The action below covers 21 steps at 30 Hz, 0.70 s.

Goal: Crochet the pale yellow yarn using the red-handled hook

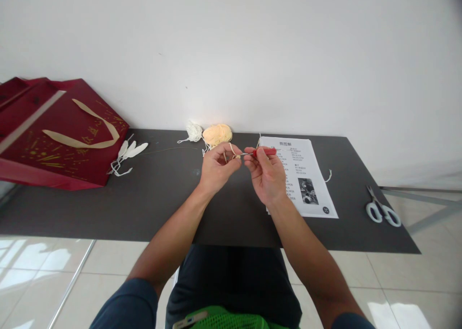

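Observation:
My right hand (pixel 269 177) is closed around the red handle of a crochet hook (pixel 265 152), whose thin metal shaft points left. Facing it, my left hand (pixel 219 168) pinches a small piece of cream yarn work (pixel 236 157), and a strand loops over the forefinger. The hook's tip meets the yarn at the left fingertips; the exact stitch is too small to make out. Just behind my left hand sits a pale orange ball of yarn (pixel 217 134), touching a smaller white ball of yarn (pixel 194 132).
Printed sheets (pixel 314 160) lie under and beyond my right hand on the dark table (pixel 151 208). Scissors (pixel 382 211) rest near the right edge. At the left are white crocheted pieces (pixel 132 150) with loose ends and a dark red gift bag (pixel 72 136). A white wall stands behind.

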Each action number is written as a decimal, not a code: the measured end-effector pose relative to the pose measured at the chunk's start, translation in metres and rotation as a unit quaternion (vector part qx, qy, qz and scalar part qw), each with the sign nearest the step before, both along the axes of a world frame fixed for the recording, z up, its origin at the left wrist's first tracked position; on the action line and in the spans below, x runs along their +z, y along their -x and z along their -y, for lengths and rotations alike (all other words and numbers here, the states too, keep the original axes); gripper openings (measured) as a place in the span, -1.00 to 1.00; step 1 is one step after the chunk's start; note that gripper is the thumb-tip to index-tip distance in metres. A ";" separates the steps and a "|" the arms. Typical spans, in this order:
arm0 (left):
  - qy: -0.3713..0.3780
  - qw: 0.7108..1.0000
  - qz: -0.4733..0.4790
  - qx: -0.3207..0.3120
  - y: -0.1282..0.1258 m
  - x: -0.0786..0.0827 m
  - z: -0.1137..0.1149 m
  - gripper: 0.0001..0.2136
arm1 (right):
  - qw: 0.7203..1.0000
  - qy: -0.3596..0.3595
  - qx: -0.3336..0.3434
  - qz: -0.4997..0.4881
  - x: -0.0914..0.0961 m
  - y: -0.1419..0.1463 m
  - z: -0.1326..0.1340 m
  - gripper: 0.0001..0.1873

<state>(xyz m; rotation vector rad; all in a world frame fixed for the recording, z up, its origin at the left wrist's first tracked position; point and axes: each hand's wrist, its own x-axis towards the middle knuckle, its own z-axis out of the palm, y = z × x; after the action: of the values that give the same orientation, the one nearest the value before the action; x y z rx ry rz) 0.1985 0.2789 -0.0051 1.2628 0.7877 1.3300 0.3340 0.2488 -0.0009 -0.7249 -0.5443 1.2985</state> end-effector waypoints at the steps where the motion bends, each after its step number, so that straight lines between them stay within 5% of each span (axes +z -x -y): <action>1: 0.000 1.000 0.000 -0.001 0.000 0.000 0.000 -0.89 | 1.000 -0.001 0.000 -0.001 -0.001 0.000 0.000 -0.72; 6: -0.006 1.000 -0.011 0.017 -0.001 0.001 -0.002 -0.87 | 1.000 0.000 -0.006 0.002 -0.003 0.001 -0.001 -0.71; 14: -0.024 0.997 0.020 0.066 -0.005 -0.001 -0.003 -0.36 | 1.000 -0.009 -0.018 -0.004 -0.002 0.003 -0.001 -0.72; 21: -0.005 0.996 0.026 0.085 -0.006 -0.002 -0.002 -0.34 | 0.998 0.009 -0.066 0.005 -0.002 0.005 -0.002 -0.78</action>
<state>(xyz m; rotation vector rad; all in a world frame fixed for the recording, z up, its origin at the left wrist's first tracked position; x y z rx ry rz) 0.2047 0.2813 -0.0073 1.1850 0.8673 1.4989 0.3293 0.2508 -0.0034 -0.7688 -0.4851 1.1783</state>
